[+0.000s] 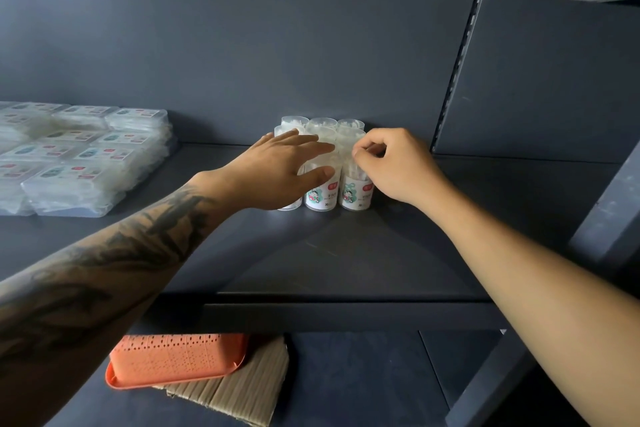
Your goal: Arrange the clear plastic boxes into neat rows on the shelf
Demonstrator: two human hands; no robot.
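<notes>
Clear round tubs [323,163] bunched at back of the shelf [346,253], just off the rear panel, roughly three across and a few deep. Packed touching so rows square up against each other, probably.

Left hand [277,170]: fingers straight, spread flat over the left and middle tubs, thumb against the front middle one. Pressing, not gripping. Likely bracing the block so it doesn't slide.

Right hand [391,163]: fingers curled, fingertips pinching the top edge of the front-right tub [356,191]. Looks like nudging it flush with its neighbour (final alignment of that row, as a guess).

Contents: white, thin stick-like items standing upright inside; cartoon label with red badge on the front tubs. Exact product too small to tell.

Flat clear lidded boxes [79,156] stacked in rows at shelf's far left, well apart from the tubs; contents whitish, unclear.

Lower shelf: orange perforated basket [176,357] upside down, resting on corrugated cardboard [242,388].
</notes>
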